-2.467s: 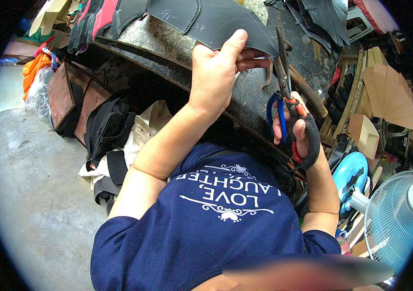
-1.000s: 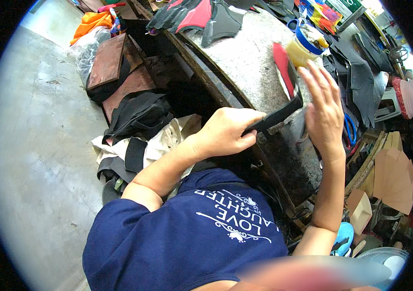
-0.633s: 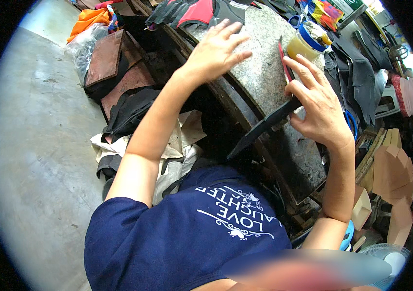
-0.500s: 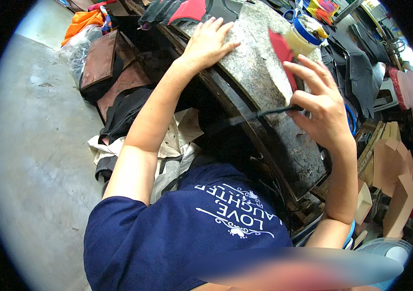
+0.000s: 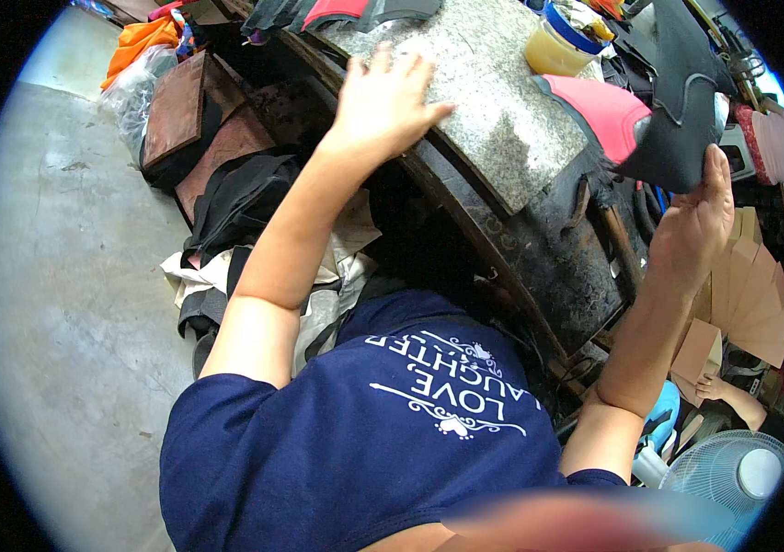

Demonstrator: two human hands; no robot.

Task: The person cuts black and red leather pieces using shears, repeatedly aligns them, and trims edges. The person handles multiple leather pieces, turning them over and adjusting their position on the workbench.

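My right hand [image 5: 697,221] is raised on the right, fingers together at the lower edge of a black piece with a red-pink panel [image 5: 599,110], shaped like a shoe upper. The piece stands up bent, its black part [image 5: 681,110] rising above my fingers; my thumb is hard to see. My left hand [image 5: 378,110] hovers over the near left edge of the grey stone slab [image 5: 474,101], fingers spread and nothing in it. Beyond it, similar black and red pieces [image 5: 332,11] lie at the slab's far end.
A yellowish tub with a blue rim [image 5: 557,51] stands at the slab's far side. A wooden tool handle [image 5: 620,237] lies on the dark bench [image 5: 539,267]. At right are brown card pieces [image 5: 741,299], another person's hand [image 5: 712,386] and a fan [image 5: 727,474]. Wooden boxes [image 5: 176,115] sit left.
My right hand has moved right and slightly down, and the red and black piece has turned to show its face. My left hand has come nearer, off the far pieces.
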